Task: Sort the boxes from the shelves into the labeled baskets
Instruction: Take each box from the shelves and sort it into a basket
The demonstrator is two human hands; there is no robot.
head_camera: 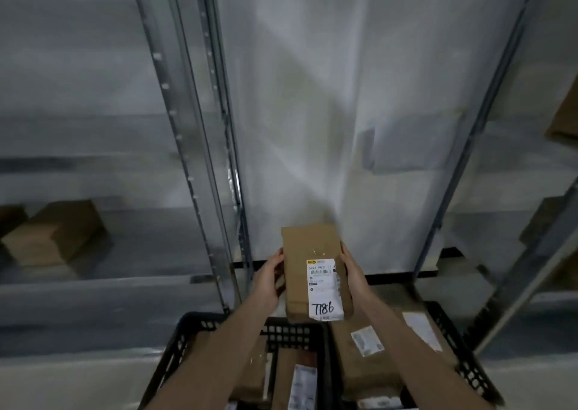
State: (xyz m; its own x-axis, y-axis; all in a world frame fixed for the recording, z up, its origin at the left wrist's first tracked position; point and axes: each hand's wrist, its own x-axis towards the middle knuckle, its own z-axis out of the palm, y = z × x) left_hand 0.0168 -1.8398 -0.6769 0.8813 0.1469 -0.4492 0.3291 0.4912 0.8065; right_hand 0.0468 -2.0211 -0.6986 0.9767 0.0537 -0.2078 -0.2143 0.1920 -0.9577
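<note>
Tall metal shelves (pixel 187 128) stand each side of a grey wall (pixel 312 96). The left basket (pixel 187 325) and the right basket (pixel 463 347), both black, sit low in front. The brown box (pixel 309 247) is up over where they meet, its long side pointing away from the person. The left hand (pixel 269 278) and the right hand (pixel 353 272) grip its long sides, equally near. Its white label (pixel 323 287) reads 7786.
</note>
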